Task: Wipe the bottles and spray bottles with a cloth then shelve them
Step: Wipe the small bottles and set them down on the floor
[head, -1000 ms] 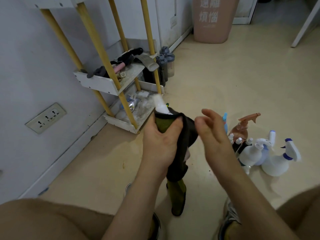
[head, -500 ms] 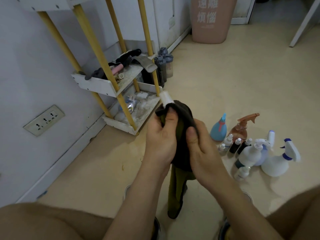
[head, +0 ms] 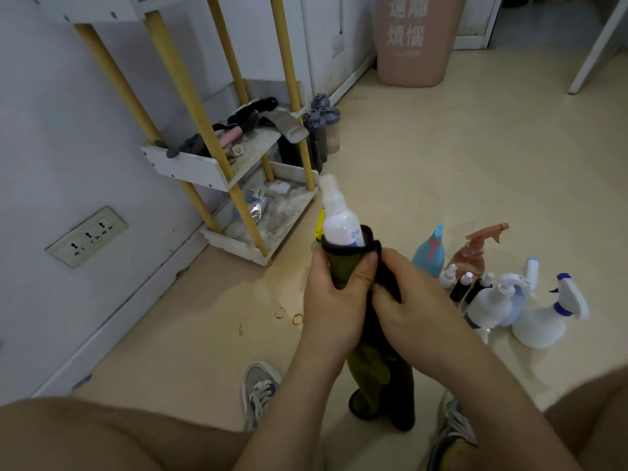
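Above beige floor (head: 441,164), left grip (head: 334,300) and right grip (head: 407,311) clamp cloth (head: 377,385) lower, baring more spray bottle (head: 339,219).

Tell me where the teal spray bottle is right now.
In the head view the teal spray bottle stands on the floor right of centre, just beyond the right hand, with the amber spray bottle to its right.

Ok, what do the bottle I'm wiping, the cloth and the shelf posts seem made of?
Spray bottle: likely plastic, smooth white with faint sheen. Cloth: soft fabric, olive with dark edging, hanging limp in folds. Shelf posts: probably wood or bamboo, matte yellow, round.
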